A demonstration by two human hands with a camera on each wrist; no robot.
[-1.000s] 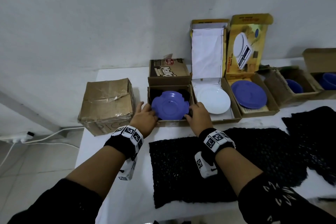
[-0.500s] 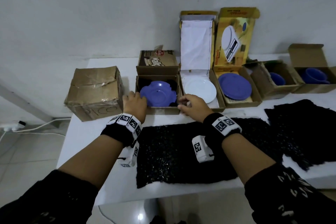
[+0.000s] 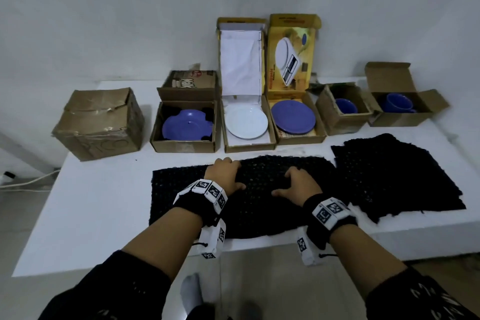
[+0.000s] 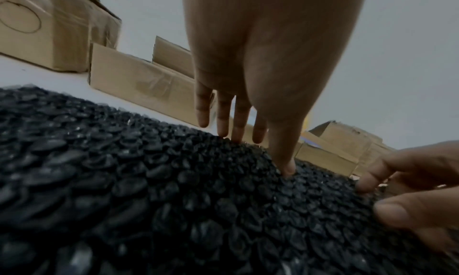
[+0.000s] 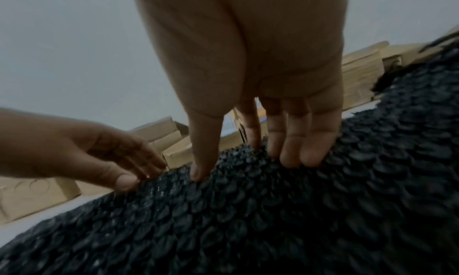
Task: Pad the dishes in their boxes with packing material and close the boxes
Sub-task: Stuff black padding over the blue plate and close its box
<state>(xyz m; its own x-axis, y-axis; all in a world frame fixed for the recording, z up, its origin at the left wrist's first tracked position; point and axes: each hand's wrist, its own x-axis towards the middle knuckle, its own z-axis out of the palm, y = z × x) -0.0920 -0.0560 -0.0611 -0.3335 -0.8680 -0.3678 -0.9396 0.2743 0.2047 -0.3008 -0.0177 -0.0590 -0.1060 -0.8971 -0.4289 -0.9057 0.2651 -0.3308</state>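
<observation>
Both hands down on the near black bubble-wrap sheet (image 3: 259, 197), spread on the white table (image 3: 104, 202) in front of the row of boxes. Left hand (image 3: 224, 173) set on the sheet's far-left middle, fingertips (image 4: 236, 137) and thumb pressing into the bubbles, a raised ridge of wrap between them; fingers fairly straight, so touching and starting to bunch rather than plainly clenched. Right hand (image 3: 298, 183) just beside it to the right, apart from the left, fingertips (image 5: 290, 159) and thumb likewise dug into the wrap, material humped up under the palm. Second black sheet (image 3: 394, 176) lying flat to the right, just beside the first, untouched. Beyond the hands, well apart from them: open brown box (image 3: 181, 125) with a scalloped blue dish (image 3: 187, 127) lying over black padding; next, open box with white liner (image 3: 246, 122) holding a white plate (image 3: 245, 122); then yellow scale box (image 3: 296, 117) holding a round blue plate (image 3: 293, 117); further right two small open cartons (image 3: 342, 109), each with a blue cup (image 3: 345, 106). Closed, taped brown carton (image 3: 98, 122) at the far left. All lids of the dish boxes standing up, open.
</observation>
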